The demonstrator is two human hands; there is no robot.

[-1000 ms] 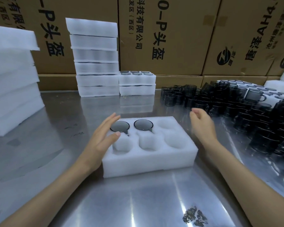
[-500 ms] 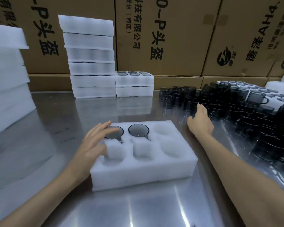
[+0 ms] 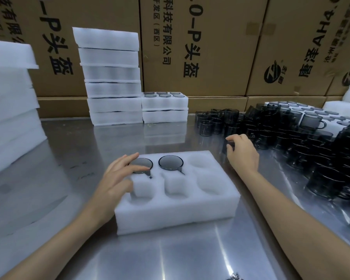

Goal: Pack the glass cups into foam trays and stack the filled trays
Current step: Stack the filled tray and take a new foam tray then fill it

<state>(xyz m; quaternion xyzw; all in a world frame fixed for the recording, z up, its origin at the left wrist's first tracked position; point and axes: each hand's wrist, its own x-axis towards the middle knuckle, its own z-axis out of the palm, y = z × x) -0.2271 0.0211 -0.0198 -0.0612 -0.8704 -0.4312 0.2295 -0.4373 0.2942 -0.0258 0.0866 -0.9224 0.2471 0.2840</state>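
From the head camera, a white foam tray (image 3: 176, 201) lies on the shiny steel tabletop (image 3: 55, 178) in front of the person, with six round pockets in two rows of three. The two far pockets at left and middle each hold a smoky grey glass cup, sunk in so only the round rim and a thin handle show: the left cup (image 3: 140, 166) and the middle cup (image 3: 170, 163). The far right pocket and the near right pocket are bare, and the two other near pockets each show a raised block of foam. The left hand (image 3: 117, 178) rests on the tray's left end, its fingers (image 3: 129, 158) nearly straight and lying over the rim of the left cup. The right hand (image 3: 243, 151) sits just beyond the tray's right far corner, its fingers curled round a dark loose cup (image 3: 227, 146) at the edge of a crowded heap of grey cups (image 3: 291, 134) on the right. Against the back stand a tall stack of trays (image 3: 111, 77) and a short stack (image 3: 164, 107) whose top tray shows cup rims. Brown cartons (image 3: 200, 37) behind carry black print, including "科技有限公司", "(西区)" and "-P头盔".
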